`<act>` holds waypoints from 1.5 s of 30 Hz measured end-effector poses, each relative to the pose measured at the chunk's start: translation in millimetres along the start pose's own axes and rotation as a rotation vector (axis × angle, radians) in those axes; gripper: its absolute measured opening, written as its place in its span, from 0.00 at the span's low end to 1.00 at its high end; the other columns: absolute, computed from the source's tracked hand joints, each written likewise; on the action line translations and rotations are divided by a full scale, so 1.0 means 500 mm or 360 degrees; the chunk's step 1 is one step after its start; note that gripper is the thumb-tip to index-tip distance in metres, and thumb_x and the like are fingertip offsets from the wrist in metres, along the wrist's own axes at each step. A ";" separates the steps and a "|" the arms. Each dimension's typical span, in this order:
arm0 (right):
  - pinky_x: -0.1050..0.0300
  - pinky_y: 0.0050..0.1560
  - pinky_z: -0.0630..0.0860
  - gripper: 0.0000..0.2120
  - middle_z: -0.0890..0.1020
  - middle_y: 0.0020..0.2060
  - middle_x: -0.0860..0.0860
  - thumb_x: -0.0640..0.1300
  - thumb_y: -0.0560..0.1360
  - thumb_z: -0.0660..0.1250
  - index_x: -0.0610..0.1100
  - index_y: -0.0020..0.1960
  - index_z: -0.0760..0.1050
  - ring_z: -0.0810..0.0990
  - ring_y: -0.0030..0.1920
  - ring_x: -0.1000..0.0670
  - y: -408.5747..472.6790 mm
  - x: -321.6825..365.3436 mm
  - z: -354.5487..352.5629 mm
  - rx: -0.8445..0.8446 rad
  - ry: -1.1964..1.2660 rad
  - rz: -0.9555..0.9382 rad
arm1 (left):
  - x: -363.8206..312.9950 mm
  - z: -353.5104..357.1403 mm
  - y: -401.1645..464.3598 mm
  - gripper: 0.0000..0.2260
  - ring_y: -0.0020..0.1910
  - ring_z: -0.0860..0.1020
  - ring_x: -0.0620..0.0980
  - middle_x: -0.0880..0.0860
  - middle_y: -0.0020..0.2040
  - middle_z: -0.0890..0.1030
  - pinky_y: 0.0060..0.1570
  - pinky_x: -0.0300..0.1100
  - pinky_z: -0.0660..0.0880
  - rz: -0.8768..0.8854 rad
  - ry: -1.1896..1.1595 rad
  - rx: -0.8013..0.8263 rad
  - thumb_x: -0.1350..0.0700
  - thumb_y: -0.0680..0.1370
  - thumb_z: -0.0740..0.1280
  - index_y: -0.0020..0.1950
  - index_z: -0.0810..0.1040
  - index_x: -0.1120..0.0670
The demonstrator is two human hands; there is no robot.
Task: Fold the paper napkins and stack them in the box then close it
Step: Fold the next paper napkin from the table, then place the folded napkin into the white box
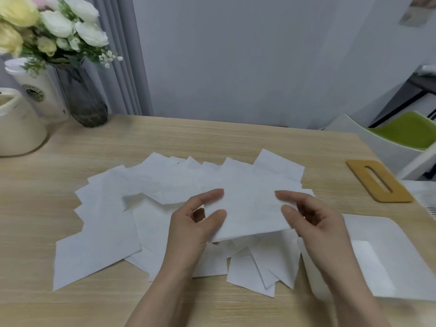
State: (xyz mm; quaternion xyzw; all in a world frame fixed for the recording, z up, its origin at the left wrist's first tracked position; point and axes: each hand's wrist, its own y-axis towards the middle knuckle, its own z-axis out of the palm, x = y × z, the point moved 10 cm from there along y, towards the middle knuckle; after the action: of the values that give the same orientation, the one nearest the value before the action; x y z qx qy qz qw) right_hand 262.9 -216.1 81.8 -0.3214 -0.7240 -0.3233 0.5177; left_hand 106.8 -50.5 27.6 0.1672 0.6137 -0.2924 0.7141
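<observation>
Napkin in hand: a folded napkin [247,208] held up between both hands, just above the loose pile; it looks feather-light, limp and easy to tear or crumple, so I would judge a light pinch at opposite edges the safest hold

Left hand: the left hand [188,230] pinches the napkin's left edge, thumb on top and fingers curled beneath; the grip looks gentle, not clamped

Right hand: the right hand [316,223] pinches the right edge likewise, thumb on the upper face; the fingers behind are partly hidden

Loose napkins: the pile of napkins [113,223] lies spread under and to the left of the hands, overlapping on the table [212,135]; thin sheets like these probably cling and lift in pairs

Box: the white box [401,251] sits just right of the right hand (a pale sheet seems to lie inside); it is open

Lid: the wooden lid [377,180] lies beyond the right hand, apart from the box
</observation>
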 end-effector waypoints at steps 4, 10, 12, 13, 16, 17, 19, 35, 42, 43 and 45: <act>0.70 0.33 0.65 0.13 0.69 0.32 0.52 0.40 0.74 0.69 0.59 0.47 0.83 0.65 0.31 0.55 -0.004 -0.009 -0.075 -0.0107 -0.0047 0.0033 | 0.006 0.070 -0.009 0.17 0.40 0.71 0.48 0.44 0.34 0.73 0.45 0.36 0.70 0.0008 0.0085 0.0039 0.51 0.65 0.73 0.52 0.84 0.37; 0.59 0.39 0.66 0.11 0.78 0.38 0.60 0.42 0.73 0.70 0.59 0.46 0.83 0.68 0.31 0.58 -0.026 -0.034 -0.199 -0.0289 -0.0217 0.0099 | 0.026 0.184 -0.033 0.15 0.39 0.73 0.35 0.37 0.44 0.79 0.41 0.27 0.70 0.0036 0.0191 0.0112 0.58 0.72 0.75 0.53 0.84 0.42; 0.60 0.40 0.65 0.11 0.78 0.40 0.62 0.43 0.73 0.70 0.59 0.45 0.82 0.70 0.32 0.61 -0.035 -0.040 -0.236 -0.0316 -0.0292 0.0112 | 0.030 0.223 -0.044 0.15 0.36 0.72 0.34 0.38 0.45 0.79 0.39 0.26 0.69 0.0072 0.0234 0.0143 0.59 0.72 0.74 0.54 0.83 0.42; 0.61 0.41 0.66 0.11 0.78 0.40 0.63 0.42 0.73 0.70 0.59 0.45 0.82 0.71 0.35 0.61 -0.040 -0.043 -0.253 -0.0322 -0.0325 0.0113 | 0.033 0.242 -0.048 0.15 0.36 0.72 0.34 0.38 0.46 0.79 0.39 0.26 0.68 0.0091 0.0255 0.0158 0.59 0.73 0.74 0.55 0.83 0.43; 0.64 0.48 0.67 0.11 0.80 0.46 0.59 0.41 0.73 0.71 0.58 0.44 0.83 0.75 0.48 0.59 -0.053 -0.055 -0.301 -0.0361 -0.0417 0.0118 | 0.046 0.293 -0.065 0.15 0.41 0.74 0.34 0.36 0.50 0.79 0.41 0.28 0.69 0.0145 0.0381 0.0223 0.58 0.73 0.73 0.54 0.81 0.40; 0.65 0.50 0.67 0.11 0.80 0.48 0.56 0.41 0.73 0.71 0.58 0.44 0.83 0.75 0.51 0.58 -0.057 -0.061 -0.315 -0.0379 -0.0457 0.0136 | 0.050 0.307 -0.070 0.15 0.44 0.75 0.34 0.35 0.50 0.78 0.43 0.30 0.69 0.0175 0.0445 0.0243 0.57 0.73 0.73 0.53 0.80 0.39; 0.62 0.56 0.67 0.11 0.79 0.49 0.53 0.41 0.72 0.71 0.59 0.43 0.83 0.75 0.54 0.56 -0.066 -0.074 -0.339 -0.0411 -0.0503 0.0179 | 0.054 0.332 -0.080 0.15 0.51 0.72 0.33 0.33 0.51 0.76 0.52 0.36 0.68 0.0247 0.0608 0.0268 0.56 0.73 0.72 0.52 0.78 0.35; 0.58 0.60 0.48 0.10 0.78 0.39 0.64 0.43 0.74 0.70 0.58 0.43 0.82 0.68 0.55 0.58 -0.091 -0.138 -0.382 -0.0479 -0.1325 0.0190 | 0.052 0.414 -0.093 0.15 0.72 0.64 0.39 0.35 0.48 0.81 0.67 0.52 0.21 0.0879 0.1566 0.0417 0.42 0.74 0.61 0.55 0.83 0.41; 0.48 0.68 0.44 0.07 0.78 0.38 0.60 0.45 0.73 0.71 0.57 0.43 0.83 0.70 0.56 0.55 -0.079 -0.155 -0.370 -0.0382 -0.1526 0.0187 | 0.070 0.440 -0.083 0.15 0.76 0.56 0.43 0.34 0.53 0.79 0.61 0.55 0.15 0.0951 0.2058 0.0676 0.40 0.80 0.56 0.62 0.78 0.36; 0.48 0.69 0.43 0.07 0.79 0.38 0.60 0.46 0.74 0.70 0.57 0.44 0.83 0.71 0.56 0.55 -0.077 -0.156 -0.368 -0.0361 -0.1540 0.0186 | 0.072 0.443 -0.081 0.16 0.76 0.55 0.43 0.34 0.54 0.78 0.61 0.56 0.15 0.0953 0.2093 0.0698 0.39 0.80 0.55 0.63 0.77 0.36; 0.49 0.69 0.40 0.06 0.80 0.39 0.60 0.47 0.74 0.70 0.58 0.46 0.82 0.71 0.57 0.55 -0.072 -0.158 -0.365 -0.0326 -0.1570 0.0187 | 0.077 0.449 -0.077 0.17 0.77 0.54 0.44 0.34 0.56 0.78 0.60 0.56 0.15 0.0942 0.2148 0.0733 0.39 0.80 0.55 0.65 0.76 0.36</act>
State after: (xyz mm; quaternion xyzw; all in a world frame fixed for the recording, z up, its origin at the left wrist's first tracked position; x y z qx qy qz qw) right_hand 353.1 -393.7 47.6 -0.5253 -0.8275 -0.1726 0.0973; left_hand 260.7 -222.7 37.4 0.6108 0.7695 -0.0444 0.1809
